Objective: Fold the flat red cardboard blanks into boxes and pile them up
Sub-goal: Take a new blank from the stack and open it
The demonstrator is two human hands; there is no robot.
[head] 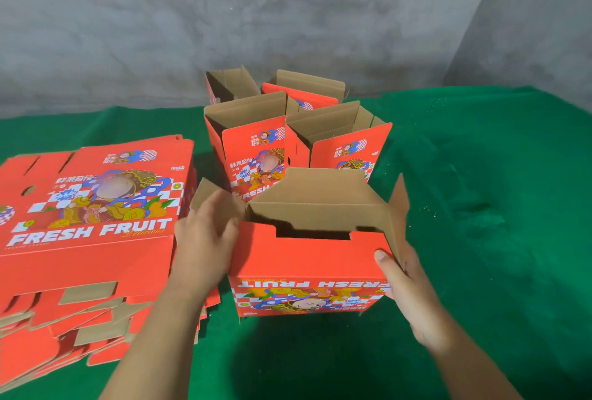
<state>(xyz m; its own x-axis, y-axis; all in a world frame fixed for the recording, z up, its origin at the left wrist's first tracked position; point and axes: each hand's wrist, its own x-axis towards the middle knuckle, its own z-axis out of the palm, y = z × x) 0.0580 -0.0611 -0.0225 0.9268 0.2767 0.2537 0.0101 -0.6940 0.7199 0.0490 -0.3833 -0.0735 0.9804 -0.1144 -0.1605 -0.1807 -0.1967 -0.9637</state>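
A half-folded red box (pixel 309 268) sits at the centre of the green-covered bench (pixel 480 175), upside down toward the viewer so its "FRESH FRUIT" lettering reads inverted. Its brown inner flaps stand up at the top, with a slot cut into the near red panel.

The left hand (pixel 205 233) lies at the box's 9 o'clock side, fingers fairly straight and spread, pressing against the brown side flap there. The right hand (pixel 403 274) grips the box's 3 o'clock corner, thumb laid on the red front panel and the other fingers wrapped behind the edge flap.

At 9 o'clock from the box, a stack of flat red blanks (pixel 93 223) lies printed side up, just beside the left forearm, the lower sheets fanned out unevenly toward the near edge.

At 12 o'clock, just behind the box, four folded boxes (pixel 288 130) stand upright in a tight cluster, tops open and brown insides showing. A grey wall (pixel 288 15) rises behind the bench.
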